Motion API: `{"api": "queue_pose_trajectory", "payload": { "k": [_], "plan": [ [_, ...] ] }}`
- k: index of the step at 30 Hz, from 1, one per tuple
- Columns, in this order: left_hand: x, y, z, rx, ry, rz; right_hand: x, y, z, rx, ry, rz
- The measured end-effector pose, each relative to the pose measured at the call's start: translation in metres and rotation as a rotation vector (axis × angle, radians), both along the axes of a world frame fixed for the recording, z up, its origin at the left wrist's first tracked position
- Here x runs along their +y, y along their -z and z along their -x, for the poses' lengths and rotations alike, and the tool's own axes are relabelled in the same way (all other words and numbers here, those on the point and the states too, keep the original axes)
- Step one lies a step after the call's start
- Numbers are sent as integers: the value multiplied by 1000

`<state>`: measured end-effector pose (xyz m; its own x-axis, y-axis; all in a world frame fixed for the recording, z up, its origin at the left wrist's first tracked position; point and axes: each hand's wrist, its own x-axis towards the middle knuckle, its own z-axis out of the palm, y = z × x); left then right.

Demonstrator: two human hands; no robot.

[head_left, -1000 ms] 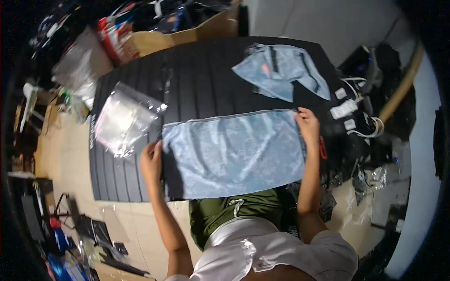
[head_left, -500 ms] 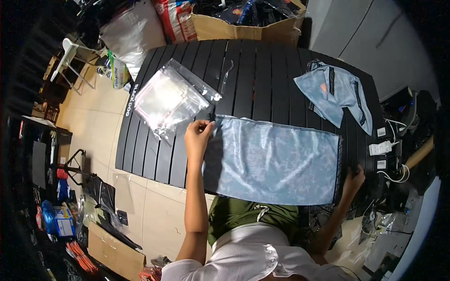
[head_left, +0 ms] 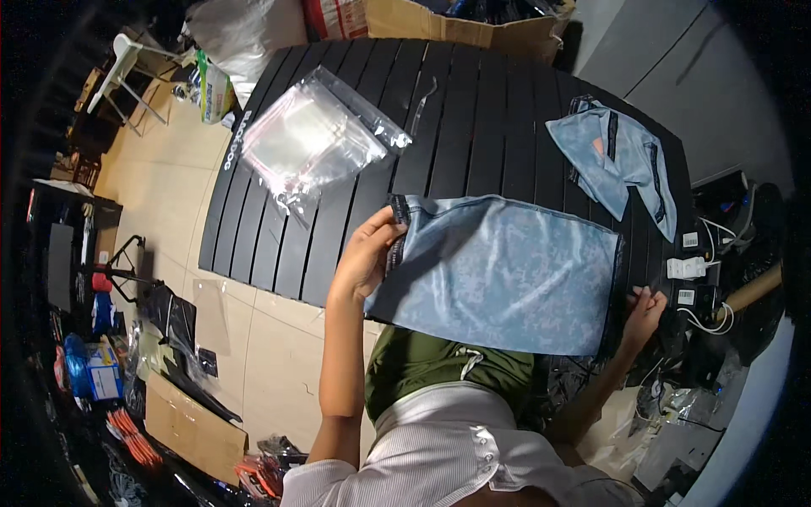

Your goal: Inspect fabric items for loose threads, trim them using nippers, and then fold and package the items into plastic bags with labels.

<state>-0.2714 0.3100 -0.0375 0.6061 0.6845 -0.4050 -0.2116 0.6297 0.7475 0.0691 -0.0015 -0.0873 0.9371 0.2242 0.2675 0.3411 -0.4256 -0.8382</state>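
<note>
A light blue, faintly patterned fabric piece [head_left: 515, 270] with black trim along its short edges lies across the near part of the table. My left hand [head_left: 367, 249] pinches its black-trimmed left edge near the far corner, and that edge is lifted and bent. Beside the right edge, apart from the cloth, is my right hand [head_left: 646, 313] with its fingers curled together; whether something small is between them is hidden. A second blue fabric piece [head_left: 625, 152] with black trim lies crumpled at the far right.
Clear plastic bags [head_left: 317, 139] lie on the far left of the black slatted table [head_left: 473, 110]. White plugs and a cable [head_left: 688, 266] sit at its right side. An open cardboard box [head_left: 456, 29] stands behind the table.
My left hand has raised the cloth's left edge, turning its black trim into view. My right hand's fingers show more clearly beside the cloth. The whole view has shifted slightly.
</note>
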Motion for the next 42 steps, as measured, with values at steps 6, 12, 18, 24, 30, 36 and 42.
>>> {"api": "queue_pose_trajectory", "payload": {
  "k": [6, 12, 18, 24, 30, 36, 42],
  "plan": [
    [-33, -6, -2, -168, -89, 108, 53, -42, 47, 212, -104, -351],
    [-56, -20, -6, -243, 24, 131, 86, -56, 94, 549, -531, -484],
    [-65, -22, -1, -340, 76, 159, 104, -58, 114, 587, -534, -239],
    [-63, -13, 13, -295, 71, 101, 91, -22, -1, 433, -160, -40],
    [-63, -13, 18, -331, 105, 109, 89, -13, -29, 513, -252, -104],
    [-61, -20, 18, -328, 108, 126, 98, -15, -39, 495, -211, 61],
    [-47, 5, 28, -173, 81, 62, 91, -31, -52, 546, -265, 310]
  ]
}}
